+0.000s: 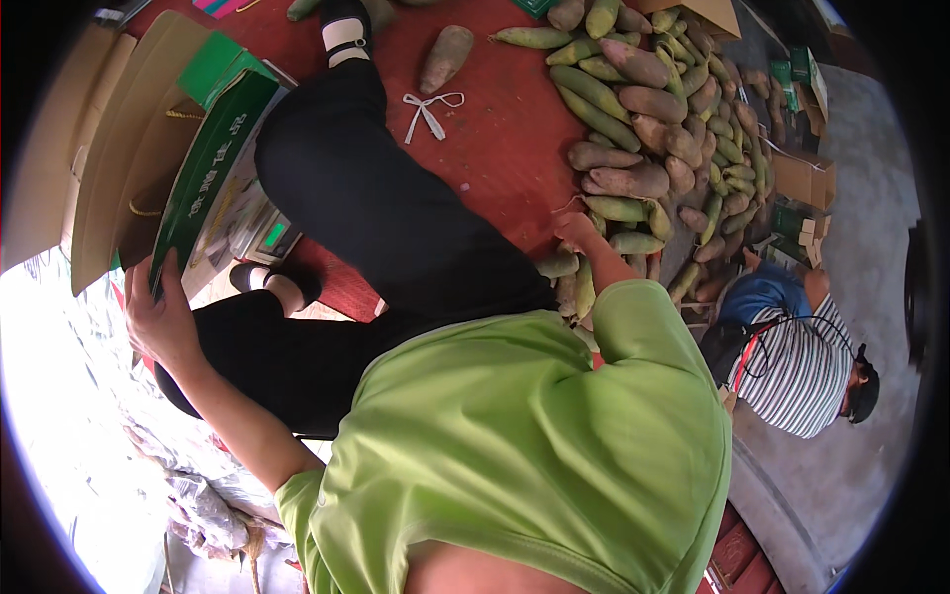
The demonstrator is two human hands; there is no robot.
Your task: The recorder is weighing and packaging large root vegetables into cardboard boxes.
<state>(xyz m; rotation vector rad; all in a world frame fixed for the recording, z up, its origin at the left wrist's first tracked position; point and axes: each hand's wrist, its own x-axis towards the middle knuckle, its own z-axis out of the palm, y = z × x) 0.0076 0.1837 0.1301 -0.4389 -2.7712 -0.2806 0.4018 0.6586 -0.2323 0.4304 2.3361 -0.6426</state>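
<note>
At the left, my left hand (163,315) grips the lower edge of an open green and brown cardboard box (213,163), thumb on one side and fingers on the other. My right hand (579,234) is at the near left edge of a heap of long radishes (633,178), some green and some reddish. Its fingers are curled, and a thin root-like strand (569,205) shows by them; what they hold is hidden. A green radish (557,264) lies just below that hand.
A scale with a lit green display (275,235) stands beside the box. On the red floor (495,139) lie a single reddish radish (447,59) and a white tied strip (432,114). Another person in a striped shirt (797,376) is beyond the heap, near more boxes (804,178).
</note>
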